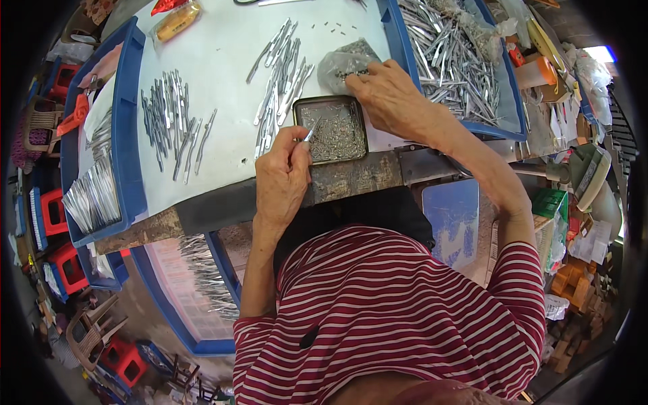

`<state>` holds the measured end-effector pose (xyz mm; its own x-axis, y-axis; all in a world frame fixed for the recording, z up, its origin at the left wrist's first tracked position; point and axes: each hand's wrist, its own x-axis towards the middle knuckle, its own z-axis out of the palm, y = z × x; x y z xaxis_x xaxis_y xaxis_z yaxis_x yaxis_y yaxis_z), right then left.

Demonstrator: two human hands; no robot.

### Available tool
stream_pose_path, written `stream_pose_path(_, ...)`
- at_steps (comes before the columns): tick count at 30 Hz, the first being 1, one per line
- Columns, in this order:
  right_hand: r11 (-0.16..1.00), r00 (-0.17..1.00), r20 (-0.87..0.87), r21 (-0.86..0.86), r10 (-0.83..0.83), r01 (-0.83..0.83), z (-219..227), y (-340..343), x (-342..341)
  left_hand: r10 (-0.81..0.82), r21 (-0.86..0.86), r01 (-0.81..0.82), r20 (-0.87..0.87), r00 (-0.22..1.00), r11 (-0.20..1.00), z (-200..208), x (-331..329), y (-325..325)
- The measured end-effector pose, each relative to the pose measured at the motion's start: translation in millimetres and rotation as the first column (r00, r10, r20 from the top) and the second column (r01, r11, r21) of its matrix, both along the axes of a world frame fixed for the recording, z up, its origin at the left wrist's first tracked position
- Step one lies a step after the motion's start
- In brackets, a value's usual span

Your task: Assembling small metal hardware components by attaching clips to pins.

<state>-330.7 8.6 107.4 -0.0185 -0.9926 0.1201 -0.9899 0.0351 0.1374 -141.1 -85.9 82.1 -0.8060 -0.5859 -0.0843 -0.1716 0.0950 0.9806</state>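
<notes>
My left hand is closed, pinching a slim silver metal piece between thumb and fingers. The piece's tip reaches over a dark-rimmed square tray, which holds many tiny metal parts. Beyond the tray, my right hand has its fingers bent together at a clear plastic bag with small dark parts inside. What those fingertips pinch is too small to make out. Just left of the tray lies a loose row of slim metal pieces, and another group lies farther left on the white tabletop.
A blue bin heaped with metal pieces stands at the right. At the left, another blue bin holds stacked pieces. A wrapped yellow snack lies at the far left. Below the table edge is a lower blue crate.
</notes>
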Motion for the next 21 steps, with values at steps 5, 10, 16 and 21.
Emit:
stream_pose_path(5, 1.0, 1.0, 0.018, -0.013, -0.019, 0.019, -5, 0, -1, -0.005, 0.041, 0.005, 0.006, 1.0, 0.999, 3, -2, -3)
stream_pose_path(10, 0.997, 0.995, 0.07, 0.047, -0.07, 0.066, -3, -3, -1, 0.054, 0.038, -0.054, -0.013, 0.998, 0.998, 0, -2, -5)
stream_pose_path(16, 0.992, 0.991, 0.077, 0.075, -0.11, 0.104, -3, -6, 1, 0.12, -0.077, -0.12, -0.013, 0.993, 0.99, -6, -1, -12)
stream_pose_path(21, 0.994, 0.986, 0.147, 0.087, -0.08, 0.067, -3, -15, 5, 0.114, -0.177, -0.111, 0.005, 0.993, 0.978, -3, 5, -21)
